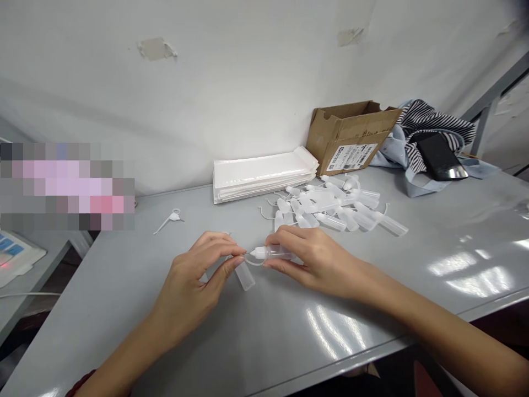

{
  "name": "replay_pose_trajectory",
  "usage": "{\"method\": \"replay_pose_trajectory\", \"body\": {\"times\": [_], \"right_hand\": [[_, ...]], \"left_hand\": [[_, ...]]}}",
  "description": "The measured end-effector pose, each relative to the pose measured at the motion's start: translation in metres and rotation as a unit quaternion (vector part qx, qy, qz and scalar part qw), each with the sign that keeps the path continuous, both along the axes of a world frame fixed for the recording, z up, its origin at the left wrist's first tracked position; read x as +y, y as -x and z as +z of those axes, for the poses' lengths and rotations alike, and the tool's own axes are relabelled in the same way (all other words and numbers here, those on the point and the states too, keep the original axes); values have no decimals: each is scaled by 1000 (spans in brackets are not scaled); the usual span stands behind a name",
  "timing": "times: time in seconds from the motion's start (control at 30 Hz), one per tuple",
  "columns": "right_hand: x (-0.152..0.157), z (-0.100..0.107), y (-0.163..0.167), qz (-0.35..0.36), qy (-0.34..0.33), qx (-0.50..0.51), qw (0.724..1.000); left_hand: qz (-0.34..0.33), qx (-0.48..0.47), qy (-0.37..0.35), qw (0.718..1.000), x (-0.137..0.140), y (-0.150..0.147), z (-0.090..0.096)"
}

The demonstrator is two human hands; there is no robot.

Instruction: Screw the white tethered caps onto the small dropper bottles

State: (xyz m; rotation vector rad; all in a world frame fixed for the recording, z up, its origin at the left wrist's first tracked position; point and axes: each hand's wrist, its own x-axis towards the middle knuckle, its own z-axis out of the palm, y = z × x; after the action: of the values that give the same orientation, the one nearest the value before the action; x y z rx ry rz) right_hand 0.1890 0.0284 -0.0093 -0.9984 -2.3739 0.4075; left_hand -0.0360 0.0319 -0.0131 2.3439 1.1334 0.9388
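Note:
My right hand grips a small translucent squeeze bottle, held on its side with its white nozzle pointing left. A thin dark needle runs from the nozzle to the fingertips of my left hand. Those fingertips are pinched together, and what is between them is too small to make out. A thin white strap curves below the nozzle toward my left fingers. Another translucent bottle lies on the table just beyond my left fingertips, partly hidden by them.
Several bottles lie piled beyond my right hand. Behind them are stacked white padded envelopes and an open cardboard box. A loose white nozzle with a strap lies left. A dark phone-like device rests on cloth at right.

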Motion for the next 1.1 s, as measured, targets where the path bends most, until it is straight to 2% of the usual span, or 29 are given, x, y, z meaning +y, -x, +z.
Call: {"method": "replay_pose_trajectory", "body": {"times": [0.63,0.93,1.1], "right_hand": [[-1,4,-2,-3,16,-17,1000],[-1,3,-2,10,22,1,1000],[-2,1,0,24,28,12,999]], "left_hand": [[-9,11,-3,1000,1,1,-3],[-61,67,-84,992,-3,-2,-3],[-66,65,-100,991,-5,-3,-3]]}}
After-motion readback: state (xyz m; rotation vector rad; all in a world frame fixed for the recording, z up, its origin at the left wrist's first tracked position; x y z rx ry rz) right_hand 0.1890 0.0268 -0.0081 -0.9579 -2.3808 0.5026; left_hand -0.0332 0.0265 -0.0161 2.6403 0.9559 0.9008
